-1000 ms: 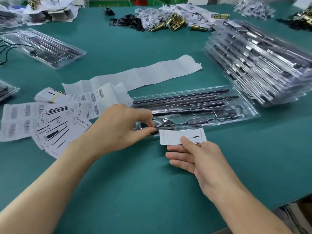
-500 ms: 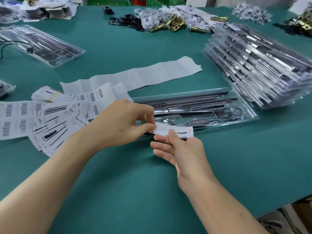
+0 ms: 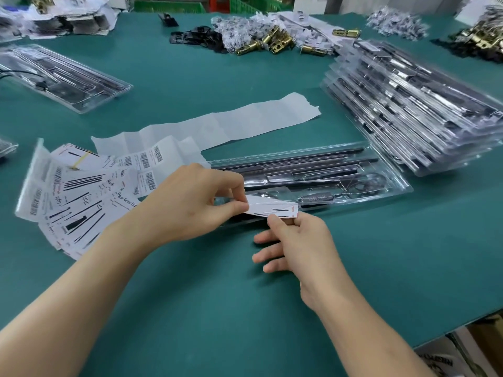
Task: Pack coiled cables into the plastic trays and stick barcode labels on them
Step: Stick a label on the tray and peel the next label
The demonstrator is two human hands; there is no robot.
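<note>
A clear plastic tray [image 3: 386, 183] with black rods and a coiled cable inside lies across the middle of the green table. Over its near left end I hold a white printed label [image 3: 275, 208]. My left hand [image 3: 190, 208] pinches the label's left end between thumb and forefinger. My right hand [image 3: 294, 240] pinches its lower right edge with thumb and forefinger, its other fingers spread loosely below. The label sits tilted, partly over the tray's front edge.
Loose label sheets and barcode strips [image 3: 81, 194] fan out at the left, with a long white backing strip [image 3: 217, 126] behind. A tall stack of packed trays [image 3: 413, 104] stands at the right. Another tray [image 3: 62, 77] lies far left; brass parts [image 3: 272, 43] at the back.
The label moved from the table in front of the tray up onto the tray's near left end. My left hand took hold of its left end; my right hand shifted left with it.
</note>
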